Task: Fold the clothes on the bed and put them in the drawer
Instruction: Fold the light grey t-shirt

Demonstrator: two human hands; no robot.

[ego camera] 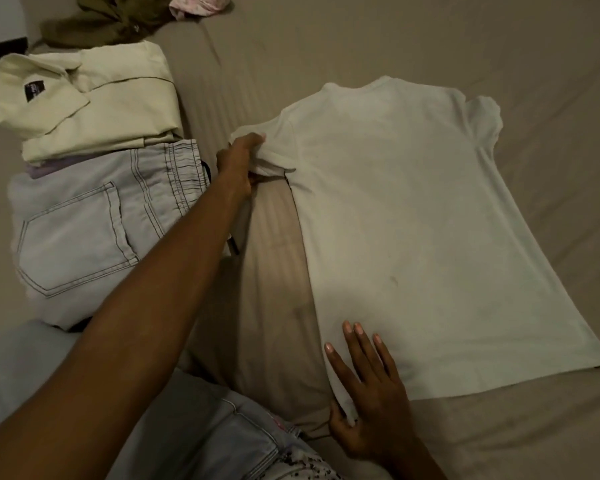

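Observation:
A white T-shirt lies flat on the beige bed sheet, its neck at the far end. My left hand is shut on the shirt's left sleeve, which is bunched and lifted a little. My right hand rests at the shirt's near left hem corner, fingers spread flat on the cloth and thumb hooked under the edge. To the left sits a pile of folded clothes: a cream collared shirt partly on top of light blue jeans.
Unfolded clothes lie at the far edge: an olive green garment and a pink-and-white piece. More light denim lies at the near edge under my left arm. A white wall borders the bed at the top left.

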